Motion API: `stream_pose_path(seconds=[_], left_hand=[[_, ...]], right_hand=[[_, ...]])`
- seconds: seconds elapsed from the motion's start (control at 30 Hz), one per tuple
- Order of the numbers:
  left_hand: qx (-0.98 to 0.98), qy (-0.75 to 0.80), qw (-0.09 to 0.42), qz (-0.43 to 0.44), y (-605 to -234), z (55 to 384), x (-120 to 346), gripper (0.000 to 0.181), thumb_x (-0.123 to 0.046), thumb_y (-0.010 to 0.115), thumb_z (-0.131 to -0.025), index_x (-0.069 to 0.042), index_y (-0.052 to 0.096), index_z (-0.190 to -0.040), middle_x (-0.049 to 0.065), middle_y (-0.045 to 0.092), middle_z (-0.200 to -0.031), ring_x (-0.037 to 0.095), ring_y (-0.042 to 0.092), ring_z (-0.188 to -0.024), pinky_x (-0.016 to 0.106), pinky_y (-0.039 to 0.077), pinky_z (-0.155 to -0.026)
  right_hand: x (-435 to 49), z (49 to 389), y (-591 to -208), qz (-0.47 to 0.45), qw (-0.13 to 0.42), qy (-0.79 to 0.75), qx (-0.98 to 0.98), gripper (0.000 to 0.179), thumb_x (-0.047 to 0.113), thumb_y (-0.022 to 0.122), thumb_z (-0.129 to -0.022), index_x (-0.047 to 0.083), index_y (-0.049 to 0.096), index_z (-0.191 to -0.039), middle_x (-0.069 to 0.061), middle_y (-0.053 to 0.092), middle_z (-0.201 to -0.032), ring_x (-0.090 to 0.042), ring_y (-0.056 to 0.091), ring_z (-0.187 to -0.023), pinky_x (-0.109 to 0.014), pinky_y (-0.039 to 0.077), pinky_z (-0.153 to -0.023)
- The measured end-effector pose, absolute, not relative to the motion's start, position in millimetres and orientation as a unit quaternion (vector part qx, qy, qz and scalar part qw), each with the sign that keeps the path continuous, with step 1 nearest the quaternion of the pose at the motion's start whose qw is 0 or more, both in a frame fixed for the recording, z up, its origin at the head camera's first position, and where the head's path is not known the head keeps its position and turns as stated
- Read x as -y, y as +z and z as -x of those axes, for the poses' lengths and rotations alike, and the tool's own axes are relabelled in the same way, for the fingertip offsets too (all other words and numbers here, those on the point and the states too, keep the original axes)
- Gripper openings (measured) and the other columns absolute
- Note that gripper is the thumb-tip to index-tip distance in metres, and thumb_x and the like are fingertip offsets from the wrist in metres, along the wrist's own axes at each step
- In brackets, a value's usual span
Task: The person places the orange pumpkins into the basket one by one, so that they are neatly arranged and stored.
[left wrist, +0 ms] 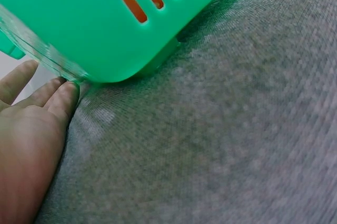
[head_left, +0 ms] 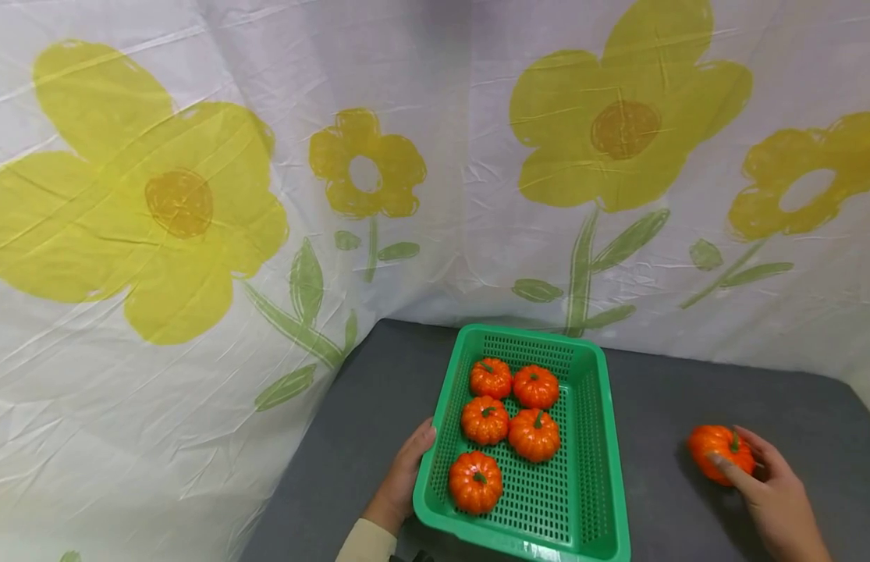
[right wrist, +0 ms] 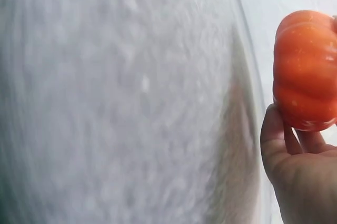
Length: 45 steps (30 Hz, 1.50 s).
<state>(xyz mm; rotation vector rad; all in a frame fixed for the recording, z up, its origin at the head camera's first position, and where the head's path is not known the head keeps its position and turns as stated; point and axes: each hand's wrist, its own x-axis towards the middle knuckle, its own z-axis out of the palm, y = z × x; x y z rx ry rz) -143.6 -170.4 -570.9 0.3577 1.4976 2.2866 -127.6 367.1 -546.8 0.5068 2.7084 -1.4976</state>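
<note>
A small orange pumpkin (head_left: 721,454) with a green stem is gripped between the thumb and fingers of my right hand (head_left: 779,499), at the right of the head view. In the right wrist view the same pumpkin (right wrist: 305,71) stands out past the fingertips. My left hand (head_left: 405,472) rests against the left side of a green plastic basket (head_left: 610,468). Its fingers (left wrist: 64,97) look nearly straight in the left wrist view, at the basket's lower corner. Inside the basket sit several more pumpkins (head_left: 535,435), mostly along its left and middle.
The basket stands on a dark grey table (head_left: 659,406). Behind and to the left hangs a white sheet (head_left: 449,234) printed with yellow flowers, reaching down to the table's edges. Grey table surface lies between the basket and my right hand.
</note>
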Motion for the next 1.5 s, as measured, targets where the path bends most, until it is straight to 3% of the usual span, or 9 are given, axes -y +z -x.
stream_pose_path(seconds=[0.27,0.53,0.83,1.1,1.5], left_hand=[[-0.533,0.814,0.188,-0.131,-570.5,143.3,170.1,0.067,-0.039,0.027,-0.118,0.0,0.018,-0.172,0.025,0.034,-0.169,0.039,0.039,-0.152,0.043,0.04,-0.12],[-0.535,0.813,0.188,-0.131,-569.6,143.3,169.9,0.067,-0.039,0.028,-0.118,-0.001,0.018,-0.173,0.025,0.033,-0.169,0.038,0.039,-0.152,0.043,0.04,-0.121],[-0.53,0.815,0.189,-0.143,-570.8,145.7,170.4,0.067,-0.038,0.027,-0.118,-0.004,0.015,-0.174,0.023,0.027,-0.174,0.035,0.035,-0.156,0.045,0.035,-0.124],[-0.535,0.814,0.186,-0.131,-571.8,144.7,169.7,0.068,-0.039,0.028,-0.118,-0.002,0.017,-0.173,0.024,0.031,-0.171,0.036,0.039,-0.153,0.044,0.039,-0.121],[-0.536,0.813,0.185,-0.131,-572.3,143.9,170.3,0.068,-0.04,0.028,-0.118,-0.002,0.016,-0.173,0.024,0.031,-0.171,0.035,0.04,-0.153,0.044,0.039,-0.121]], right_hand=[[-352.1,127.1,-533.4,-0.113,-0.016,-0.495,-0.862,0.083,0.039,0.067,-0.111,-0.004,0.026,-0.169,-0.034,0.04,-0.153,0.017,0.047,-0.091,-0.013,0.05,-0.07],[-346.1,121.0,-522.1,-0.081,-0.044,-0.523,-0.848,0.071,0.029,0.068,-0.112,0.009,0.033,-0.17,-0.011,0.046,-0.141,0.012,0.055,-0.1,-0.015,0.055,-0.075],[-331.7,121.4,-513.3,-0.057,-0.049,-0.53,-0.845,0.069,0.026,0.07,-0.111,0.008,0.036,-0.168,-0.014,0.046,-0.142,0.011,0.055,-0.103,-0.014,0.055,-0.078],[-322.5,121.0,-503.1,-0.013,-0.06,-0.596,-0.801,0.062,0.01,0.071,-0.109,0.017,0.045,-0.164,0.012,0.054,-0.132,0.002,0.063,-0.108,-0.016,0.057,-0.08],[-306.7,116.2,-489.1,-0.006,-0.054,-0.585,-0.809,0.064,0.011,0.072,-0.108,0.017,0.044,-0.165,0.012,0.055,-0.133,0.0,0.062,-0.109,-0.018,0.058,-0.081]])
